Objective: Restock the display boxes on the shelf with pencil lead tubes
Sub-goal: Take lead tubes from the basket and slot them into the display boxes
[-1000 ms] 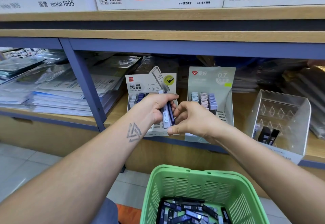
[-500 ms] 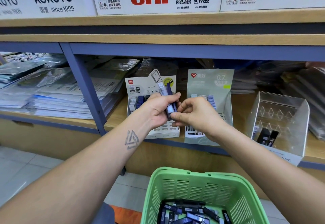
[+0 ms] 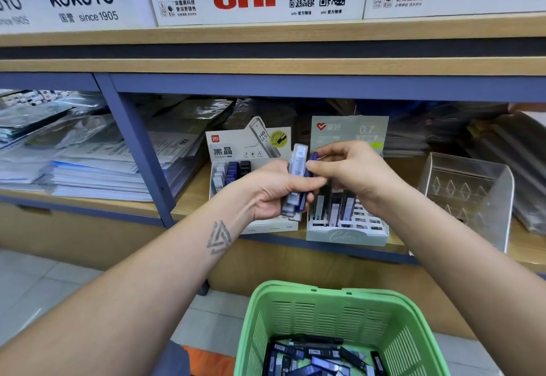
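Head view: over the shelf's front edge, the left hand grips a small bundle of pencil lead tubes, while the right hand pinches the blue tube by its top. They look light, rigid and slick; take each near its end. More lie in the green basket.

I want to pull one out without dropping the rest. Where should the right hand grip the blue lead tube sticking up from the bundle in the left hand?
Grip the blue lead tube at its exposed top end, coming from the right side. It stands nearly upright, and the left hand wraps the bundle's lower part, so only the top is free. The right hand is already pinching there; a straight upward pull looks best.
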Demonstrator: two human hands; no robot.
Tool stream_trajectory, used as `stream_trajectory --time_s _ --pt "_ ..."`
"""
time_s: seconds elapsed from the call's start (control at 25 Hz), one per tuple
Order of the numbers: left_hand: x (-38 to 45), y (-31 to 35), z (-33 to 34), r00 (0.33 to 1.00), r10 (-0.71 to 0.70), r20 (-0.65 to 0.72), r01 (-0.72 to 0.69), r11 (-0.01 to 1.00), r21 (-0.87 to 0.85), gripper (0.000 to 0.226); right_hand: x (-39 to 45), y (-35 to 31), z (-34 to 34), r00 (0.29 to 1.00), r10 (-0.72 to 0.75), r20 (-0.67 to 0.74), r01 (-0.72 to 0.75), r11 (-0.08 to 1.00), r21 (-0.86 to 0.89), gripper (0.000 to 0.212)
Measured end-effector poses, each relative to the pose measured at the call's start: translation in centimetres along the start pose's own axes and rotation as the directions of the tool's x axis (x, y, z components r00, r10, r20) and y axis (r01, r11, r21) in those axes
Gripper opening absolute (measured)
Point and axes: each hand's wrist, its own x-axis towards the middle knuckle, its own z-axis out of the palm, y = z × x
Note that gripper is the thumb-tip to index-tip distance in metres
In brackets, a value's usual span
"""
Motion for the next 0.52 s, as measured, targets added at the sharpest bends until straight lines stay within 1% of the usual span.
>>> stream_trajectory --time_s 0.08,0.24,0.36,0.44,0.52 --pt "-0.3 0.2 -0.2 1.000 -0.012 -0.010 0.012 1.000 -0.006 0.012 0.4 0.1 -0.3 1.000 0.020 -0.003 -0.019 0.997 0.079 0.012" --pt "-1.0 0.4 -1.4 0.999 -0.023 -0.039 0.021 0.999 -0.041 0.023 0.7 0.2 -0.3 1.000 0.021 -0.019 -0.017 0.985 0.174 0.021" --pt "-2.0 0.6 -2.5 0.998 -0.058 -0.039 0.055 0.995 -0.088 0.006 1.0 0.3 0.5 1.000 -0.027 -0.011 0.029 0.981 0.193 0.025" --pt "-2.5 0.8 -3.3 0.995 -0.084 -0.060 0.078 0.993 -0.092 0.008 1.3 0.2 1.2 0.999 -0.054 -0.001 0.054 0.980 0.191 0.026" --pt "-2.8 0.7 -4.3 0.989 -0.087 -0.117 0.078 0.994 -0.081 0.013 1.6 0.1 2.3 0.998 -0.057 0.017 0.052 0.977 0.207 0.024"
